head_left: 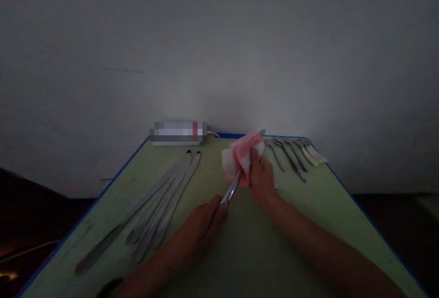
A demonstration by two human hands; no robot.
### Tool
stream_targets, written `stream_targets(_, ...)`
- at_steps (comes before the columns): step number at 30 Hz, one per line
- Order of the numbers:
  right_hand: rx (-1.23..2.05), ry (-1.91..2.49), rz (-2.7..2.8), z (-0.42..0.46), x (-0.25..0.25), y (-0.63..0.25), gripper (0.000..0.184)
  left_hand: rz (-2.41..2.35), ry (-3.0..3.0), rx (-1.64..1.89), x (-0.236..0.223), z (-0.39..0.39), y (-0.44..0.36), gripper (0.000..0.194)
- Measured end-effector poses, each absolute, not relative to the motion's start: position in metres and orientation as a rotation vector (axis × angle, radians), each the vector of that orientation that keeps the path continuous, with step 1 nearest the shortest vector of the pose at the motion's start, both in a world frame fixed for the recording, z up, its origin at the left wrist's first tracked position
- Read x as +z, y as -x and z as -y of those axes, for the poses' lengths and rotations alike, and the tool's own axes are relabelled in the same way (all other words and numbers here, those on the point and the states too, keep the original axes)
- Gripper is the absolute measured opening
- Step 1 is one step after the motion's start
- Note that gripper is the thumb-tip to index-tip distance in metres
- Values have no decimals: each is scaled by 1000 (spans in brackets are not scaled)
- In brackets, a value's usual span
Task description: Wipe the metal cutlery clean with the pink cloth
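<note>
My left hand (206, 227) is closed around the handle end of a shiny metal cutlery piece (232, 189), which slants up and away to the right. A pink-and-white cloth (242, 156) is folded around the middle of this piece. My right hand (262, 177) grips the cloth from the right side, its thumb on top. A grey tip of the piece pokes out beyond the cloth at the upper right. Because the cloth covers most of the far end, I cannot tell its exact kind.
On the left of the green, blue-edged table (247, 243) lie several long flat metal utensils (164, 206), fanned out. Several slimmer utensils (291, 154) lie in a row at the right. A white box (176, 142) with a cable (213, 134) stands by the wall.
</note>
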State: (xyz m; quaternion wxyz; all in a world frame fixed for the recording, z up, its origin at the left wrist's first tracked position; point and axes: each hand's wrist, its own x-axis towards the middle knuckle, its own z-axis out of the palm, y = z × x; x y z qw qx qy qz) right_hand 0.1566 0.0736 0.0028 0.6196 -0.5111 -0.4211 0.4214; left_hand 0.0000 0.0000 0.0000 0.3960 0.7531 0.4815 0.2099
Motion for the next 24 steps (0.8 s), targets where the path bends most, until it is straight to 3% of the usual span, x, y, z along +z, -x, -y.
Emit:
stream_targets(7, 1108, 1278, 1116, -33, -16, -123, 40, -1302, -1920, 701, -6, -14, 3, 29)
stream_targets(18, 1044, 969, 600, -106, 26, -186, 31, -1090, -2168, 510, 10, 3, 3, 31)
stream_targets(24, 1010, 1049, 746, -96, 7, -176, 36, -1160, -2158, 403, 5, -3, 4, 33)
